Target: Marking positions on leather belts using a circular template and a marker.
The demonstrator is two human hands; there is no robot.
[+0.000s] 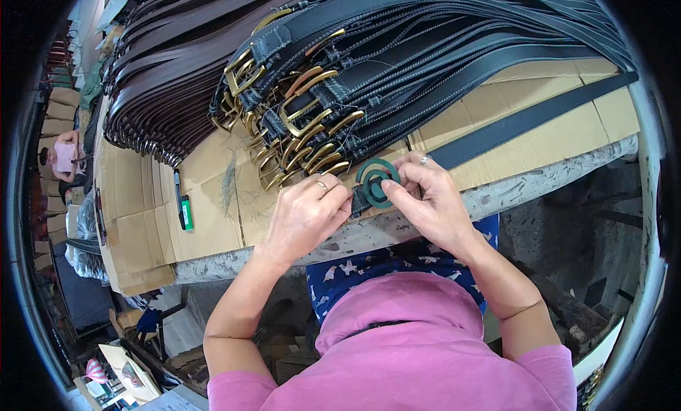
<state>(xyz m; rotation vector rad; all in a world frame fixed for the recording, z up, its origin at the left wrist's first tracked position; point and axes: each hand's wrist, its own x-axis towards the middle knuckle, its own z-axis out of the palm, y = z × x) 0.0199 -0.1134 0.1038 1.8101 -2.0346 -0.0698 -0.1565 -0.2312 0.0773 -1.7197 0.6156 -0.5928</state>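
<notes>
A black leather belt (pixel 495 124) lies along the table's near side, its near end between my two hands. My right hand (pixel 433 198) holds a green ring-shaped piece (pixel 379 198) with a coiled look, over that end; its exact kind is unclear. My left hand (pixel 308 211), wearing a ring, has its fingers pinched at the belt's end (pixel 360 200); whether it grips the leather or a thread cannot be told. Just beyond my hands rests a pile of black belts (pixel 425 65) with white stitching, loose thread ends and gold-coloured buckles (pixel 303 118).
Dark brown belts (pixel 165 65) are stacked at the back left. A green lighter (pixel 187 214) and a black pen-like tool (pixel 177 190) lie on cardboard (pixel 207 240), near cut thread bits (pixel 230 182). Another person (pixel 65 155) sits far left.
</notes>
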